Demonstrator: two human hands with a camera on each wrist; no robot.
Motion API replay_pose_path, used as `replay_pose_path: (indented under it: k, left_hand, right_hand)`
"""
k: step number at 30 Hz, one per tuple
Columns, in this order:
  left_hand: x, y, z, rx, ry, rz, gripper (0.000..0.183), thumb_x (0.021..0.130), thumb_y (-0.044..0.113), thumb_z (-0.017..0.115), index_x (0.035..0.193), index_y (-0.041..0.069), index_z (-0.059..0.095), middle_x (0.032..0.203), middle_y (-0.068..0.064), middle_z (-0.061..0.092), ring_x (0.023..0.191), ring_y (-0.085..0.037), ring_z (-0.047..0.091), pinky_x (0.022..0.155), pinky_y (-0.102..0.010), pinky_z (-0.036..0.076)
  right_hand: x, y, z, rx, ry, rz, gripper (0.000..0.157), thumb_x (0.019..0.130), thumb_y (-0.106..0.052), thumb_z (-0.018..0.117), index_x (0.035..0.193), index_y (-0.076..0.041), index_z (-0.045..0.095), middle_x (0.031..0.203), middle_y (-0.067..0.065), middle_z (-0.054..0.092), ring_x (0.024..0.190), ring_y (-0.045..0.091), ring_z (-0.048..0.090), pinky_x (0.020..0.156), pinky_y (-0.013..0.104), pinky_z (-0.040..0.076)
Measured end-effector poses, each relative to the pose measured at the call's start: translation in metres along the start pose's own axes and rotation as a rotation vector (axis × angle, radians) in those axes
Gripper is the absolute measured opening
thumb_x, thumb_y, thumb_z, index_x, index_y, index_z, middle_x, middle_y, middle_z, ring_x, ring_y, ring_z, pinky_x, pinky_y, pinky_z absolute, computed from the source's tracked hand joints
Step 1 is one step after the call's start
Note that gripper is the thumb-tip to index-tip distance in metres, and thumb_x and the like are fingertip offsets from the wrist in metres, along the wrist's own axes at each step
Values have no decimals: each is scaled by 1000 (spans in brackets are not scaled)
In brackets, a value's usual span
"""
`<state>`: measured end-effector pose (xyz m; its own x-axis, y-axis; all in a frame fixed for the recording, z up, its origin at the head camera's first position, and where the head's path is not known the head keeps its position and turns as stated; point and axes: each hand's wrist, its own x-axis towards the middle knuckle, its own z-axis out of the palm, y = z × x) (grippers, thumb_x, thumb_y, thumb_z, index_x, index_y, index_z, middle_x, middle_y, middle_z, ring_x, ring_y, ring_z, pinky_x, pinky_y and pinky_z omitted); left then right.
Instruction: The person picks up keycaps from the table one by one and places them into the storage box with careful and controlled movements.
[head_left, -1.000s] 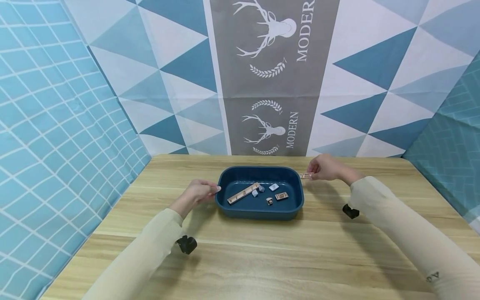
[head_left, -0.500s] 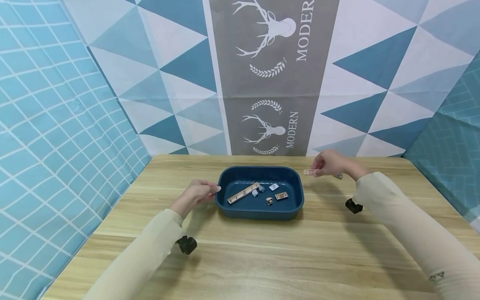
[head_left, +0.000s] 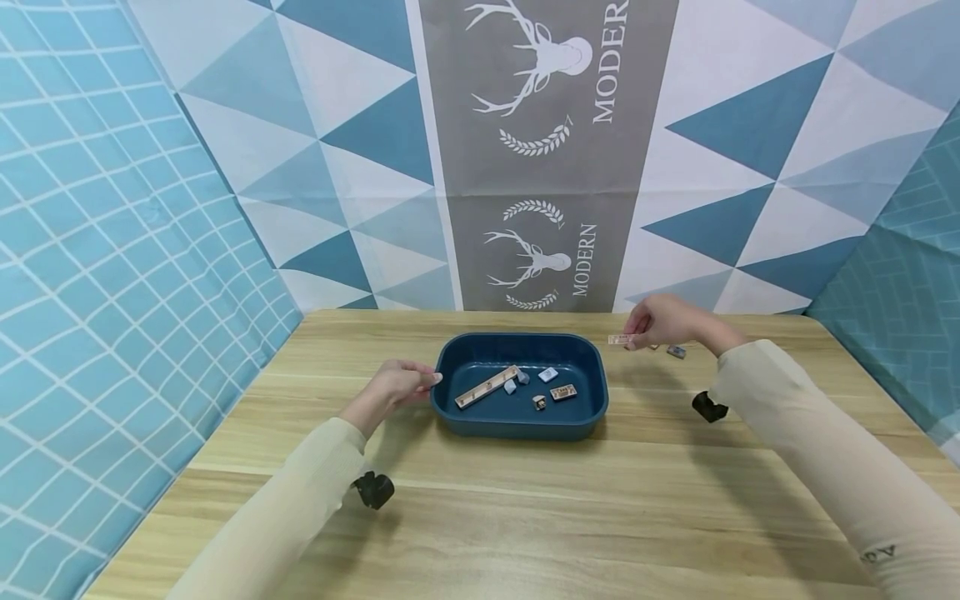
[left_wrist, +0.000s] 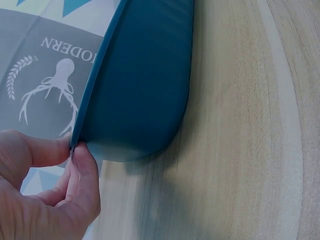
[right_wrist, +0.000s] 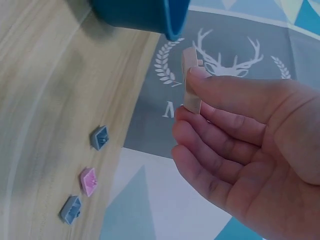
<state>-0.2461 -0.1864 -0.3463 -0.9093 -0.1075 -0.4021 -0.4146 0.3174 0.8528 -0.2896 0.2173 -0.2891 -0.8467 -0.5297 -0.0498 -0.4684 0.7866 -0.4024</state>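
Note:
My left hand (head_left: 397, 383) pinches the left rim of a dark blue plastic bin (head_left: 517, 429); the left wrist view shows thumb and fingers on either side of the rim. Up and to the right of the bin, my right hand (head_left: 667, 321) holds a small beige rectangular piece with little studs (right_wrist: 191, 90) between thumb and fingers, above the table. Inside the bin lie a long beige strip (head_left: 487, 386), a white square piece (head_left: 548, 374), a beige rectangular piece (head_left: 563, 392), a small beige piece (head_left: 539, 402) and two pale grey pieces.
On the wooden table (head_left: 480, 517), near its back edge, a pink piece (right_wrist: 89, 181) lies between two blue-grey pieces, one nearer the bin (right_wrist: 99, 137) and one farther off (right_wrist: 70, 209). A patterned backdrop (head_left: 532, 158) rises behind the table.
My right hand has shifted right and slightly back, away from the bin, with the beige rectangular piece. Small pieces on the table beneath it have come into view. My left hand and the bin stay put.

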Motion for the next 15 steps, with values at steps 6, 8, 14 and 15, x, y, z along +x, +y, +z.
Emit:
replay_pose_path:
  k: [6, 8, 14, 15]
  left_hand:
    - [-1, 0, 0, -5, -5, 1, 31, 93, 8, 62, 121, -4, 59, 107, -11, 60, 81, -11, 61, 84, -27, 59]
    - [-1, 1, 0, -3, -2, -3, 31, 93, 8, 62, 121, -4, 59, 107, -11, 60, 81, -11, 61, 86, -28, 58]
    - [-2, 2, 1, 7, 3, -10, 31, 93, 9, 62, 121, -3, 59, 105, -9, 60, 81, -11, 59, 97, -34, 55]
    - [-2, 2, 1, 11, 2, -11, 31, 93, 10, 62, 121, -3, 59, 105, -9, 59, 81, -11, 59, 98, -35, 54]
  right_hand:
    - [-2, -2, -5, 21, -2, -7, 12, 85, -9, 70, 93, 1, 69, 82, 8, 69, 65, 9, 61, 63, 25, 54]
    - [-2, -3, -6, 29, -7, 0, 12, 85, -8, 70, 93, 1, 69, 81, 7, 69, 65, 10, 61, 63, 25, 54]
    - [-2, -7, -7, 8, -22, 4, 10, 86, -9, 69, 93, -2, 69, 81, 6, 69, 64, 11, 59, 63, 26, 53]
    - [-2, -8, -7, -1, -22, 1, 10, 86, -10, 70, 93, -2, 69, 80, 6, 69, 64, 11, 59, 62, 26, 52]
